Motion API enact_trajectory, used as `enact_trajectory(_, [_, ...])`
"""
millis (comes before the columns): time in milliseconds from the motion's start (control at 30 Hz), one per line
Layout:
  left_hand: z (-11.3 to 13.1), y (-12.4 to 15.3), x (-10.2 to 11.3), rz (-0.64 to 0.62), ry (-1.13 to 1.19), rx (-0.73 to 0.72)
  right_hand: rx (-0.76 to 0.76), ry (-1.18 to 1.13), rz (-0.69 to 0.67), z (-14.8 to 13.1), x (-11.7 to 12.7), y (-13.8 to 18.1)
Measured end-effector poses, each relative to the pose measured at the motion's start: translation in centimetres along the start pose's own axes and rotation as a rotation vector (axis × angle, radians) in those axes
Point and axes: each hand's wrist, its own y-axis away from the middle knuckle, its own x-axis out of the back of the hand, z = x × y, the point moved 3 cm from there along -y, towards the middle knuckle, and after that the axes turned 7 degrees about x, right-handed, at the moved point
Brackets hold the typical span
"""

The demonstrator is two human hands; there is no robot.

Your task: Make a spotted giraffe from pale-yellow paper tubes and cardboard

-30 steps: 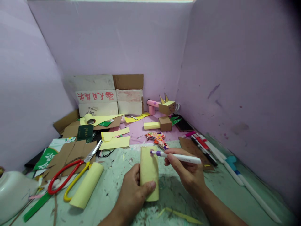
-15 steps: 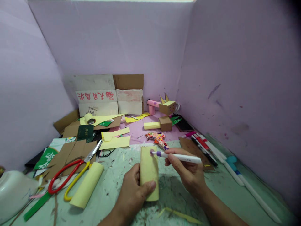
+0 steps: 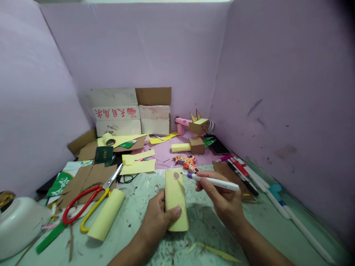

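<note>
My left hand (image 3: 159, 218) is closed round the lower left side of a yellow paper tube (image 3: 176, 199), its thumb lying across the front. Near the tube's top is a small purple oval mark (image 3: 176, 176). Between the fingers of my right hand (image 3: 222, 195) is a white marker (image 3: 219, 183) with a purple band. Its tip points left and sits beside the tube's upper right edge; I cannot tell whether it touches. A second yellow paper tube (image 3: 107, 216) lies to the left, next to scissors (image 3: 91, 199) with red and yellow handles.
Cardboard pieces (image 3: 85, 181) and yellow paper strips (image 3: 138, 167) lie at the left and middle. Several markers (image 3: 244, 173) rest along the right wall. Behind stand a cardboard box figure (image 3: 198, 126) and a flattened carton (image 3: 119, 114). A white bowl (image 3: 22, 225) is at far left.
The marker tip has moved off the purple mark to the right edge of the tube, uncovering the mark. The tube has tilted and turned slightly in my left hand.
</note>
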Motion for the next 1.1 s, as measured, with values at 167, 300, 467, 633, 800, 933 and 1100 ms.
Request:
enact_trajectory(167, [-0.2,-0.14,0.23,-0.045,-0.061,-0.014,0.035,0.059,-0.07,0.04,-0.14,0.1])
enact_trajectory(300, [-0.18,-0.25,0.38,-0.063,-0.081,-0.051,0.037,0.091,-0.103,-0.02,-0.22,0.07])
enact_trajectory(467, [0.24,0.06,0.07,-0.052,-0.008,-0.017,0.009,0.005,0.004,0.03,0.23,0.09])
enact_trajectory(633, [0.54,0.17,-0.04,-0.023,0.062,0.014,0.075,0.059,-0.085,-0.23,-0.06,0.18])
enact_trajectory(800, [0.54,0.17,-0.1,-0.031,0.065,-0.004,0.089,0.107,-0.146,0.13,-0.41,0.63])
enact_trajectory(933, [0.49,0.22,-0.09,-0.019,0.049,-0.014,0.082,0.093,-0.155,0.32,-0.51,0.73])
enact_trajectory(1100, [0.3,0.06,0.08,-0.023,0.019,-0.028,0.063,0.053,-0.156,0.66,-0.6,0.78])
